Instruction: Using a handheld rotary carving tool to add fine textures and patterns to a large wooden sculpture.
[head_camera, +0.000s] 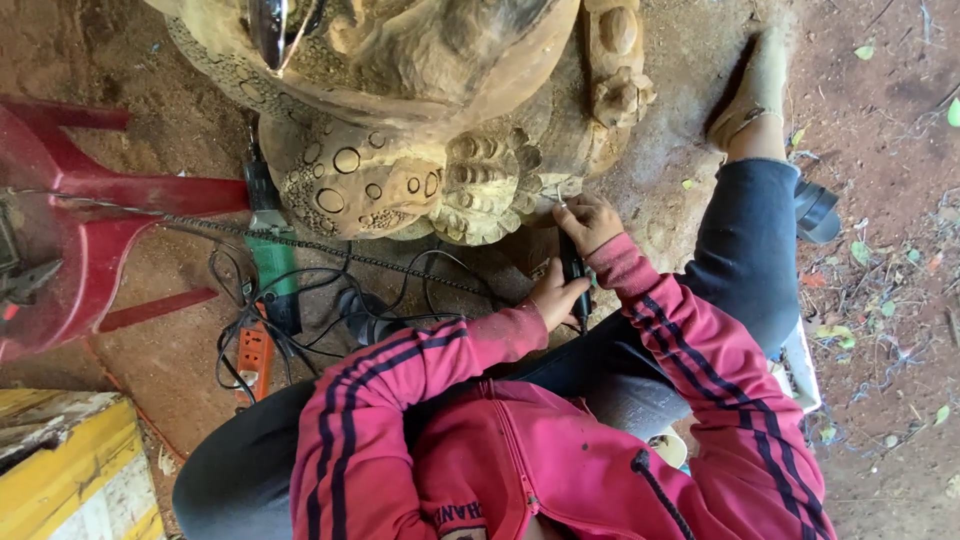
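A large pale wooden carving (400, 120) with round scale-like bumps and ringed circles fills the top of the view. My right hand (588, 222) grips the front end of a slim black rotary tool (574, 268), whose tip touches the carving's lower edge. My left hand (552, 296) is closed around the rear of the same tool, just below the right hand. Both arms wear red sleeves with dark stripes.
A red plastic chair (90, 230) stands at the left. A green power tool (272, 262), an orange power strip (253, 357) and tangled black cables (330, 310) lie on the dirt floor. A yellow board (60, 470) sits at lower left. My foot (752, 88) rests at upper right.
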